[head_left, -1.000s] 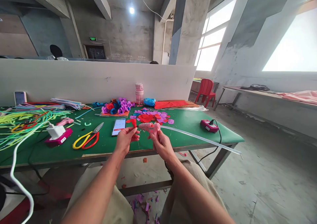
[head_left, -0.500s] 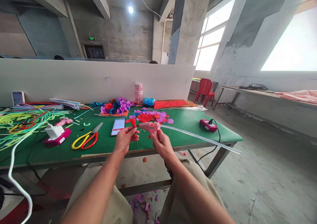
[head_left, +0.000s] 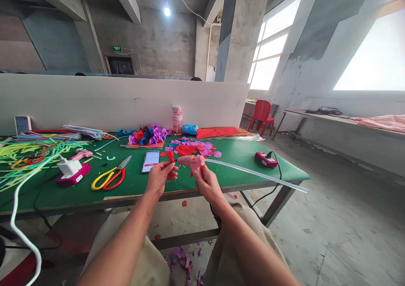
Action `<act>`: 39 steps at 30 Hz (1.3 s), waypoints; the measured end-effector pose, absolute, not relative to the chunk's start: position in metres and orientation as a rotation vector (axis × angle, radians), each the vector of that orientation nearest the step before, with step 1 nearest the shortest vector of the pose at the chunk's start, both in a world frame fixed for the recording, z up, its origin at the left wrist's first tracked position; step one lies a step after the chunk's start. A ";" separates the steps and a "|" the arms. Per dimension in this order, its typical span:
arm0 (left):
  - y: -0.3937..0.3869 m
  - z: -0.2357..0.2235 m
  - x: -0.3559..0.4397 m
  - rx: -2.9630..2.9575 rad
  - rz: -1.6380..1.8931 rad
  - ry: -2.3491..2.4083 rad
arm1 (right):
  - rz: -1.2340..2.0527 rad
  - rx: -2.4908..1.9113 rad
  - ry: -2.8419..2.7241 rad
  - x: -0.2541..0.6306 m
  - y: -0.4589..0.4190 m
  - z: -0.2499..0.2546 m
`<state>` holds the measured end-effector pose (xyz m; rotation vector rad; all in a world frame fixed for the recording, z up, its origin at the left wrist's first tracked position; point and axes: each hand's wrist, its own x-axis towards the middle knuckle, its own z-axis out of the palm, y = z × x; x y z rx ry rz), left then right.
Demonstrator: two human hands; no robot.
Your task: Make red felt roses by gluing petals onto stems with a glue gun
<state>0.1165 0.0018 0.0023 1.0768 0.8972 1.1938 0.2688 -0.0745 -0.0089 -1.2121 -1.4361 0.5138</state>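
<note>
Between its closed fingers my left hand (head_left: 160,176) pinches a red paper flower (head_left: 171,156), which has a thin red stem reaching left. My right hand (head_left: 207,182) is wrapped round a pink glue gun (head_left: 189,161), its nozzle pointing left close to the flower's base. Whether the nozzle touches the paper I cannot tell. A long clear glue stick (head_left: 256,175) sticks out of the gun's back toward the right. Just beyond my hands lies a pile of red and purple paper petals (head_left: 190,148). A phone (head_left: 150,162) lies beside my left hand.
Scissors (head_left: 112,175), a magenta power strip (head_left: 73,175) and a second pink glue gun (head_left: 81,155) lie left, near coloured pipe cleaners (head_left: 41,155). Finished paper flowers (head_left: 150,136) and a pink bottle (head_left: 177,119) stand behind. Another power block (head_left: 266,160) sits right, its cord hanging over the edge.
Both hands stay almost where they were. The far end of the glue stick has shifted very slightly up and left.
</note>
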 end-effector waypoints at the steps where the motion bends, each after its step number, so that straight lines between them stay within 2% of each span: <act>1: 0.002 0.002 0.117 1.078 1.193 0.898 | 0.511 -1.205 -1.430 0.269 -0.074 -0.009; 39: 0.002 0.001 0.117 1.083 1.180 0.895 | 0.470 -1.269 -1.450 0.270 -0.078 -0.004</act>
